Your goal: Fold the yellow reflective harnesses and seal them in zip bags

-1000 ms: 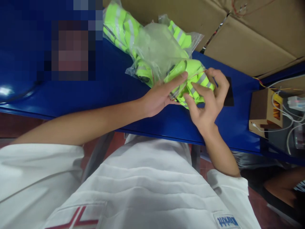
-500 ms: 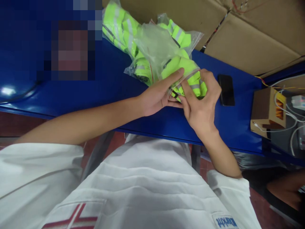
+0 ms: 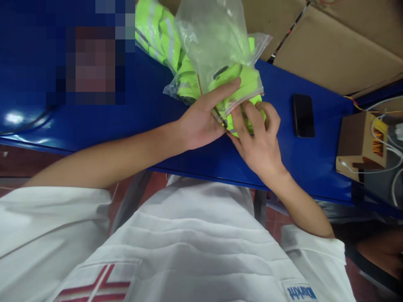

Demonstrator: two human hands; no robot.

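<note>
A clear plastic bag (image 3: 217,37) lies over a folded neon-yellow vest (image 3: 248,79) with grey strips, partly inside the bag's mouth. My left hand (image 3: 204,119) grips the left side of the bag and vest, its thumb lying on top. Bent fingers of my right hand (image 3: 260,140) press on the vest's lower right part, just below the bag's red-lined edge. More bagged yellow vests (image 3: 163,37) lie behind and to the left, on the blue table.
A black phone (image 3: 303,115) lies right of my hands. Farther right are a small cardboard box (image 3: 355,136) and white cables (image 3: 392,147). Large cartons (image 3: 340,46) stand along the back. Part of another person (image 3: 382,251) shows at the lower right.
The bag's upper part has risen and spread away from me. My right hand has moved slightly left and down, its fingers now lower on the vest beneath the bag's edge.
</note>
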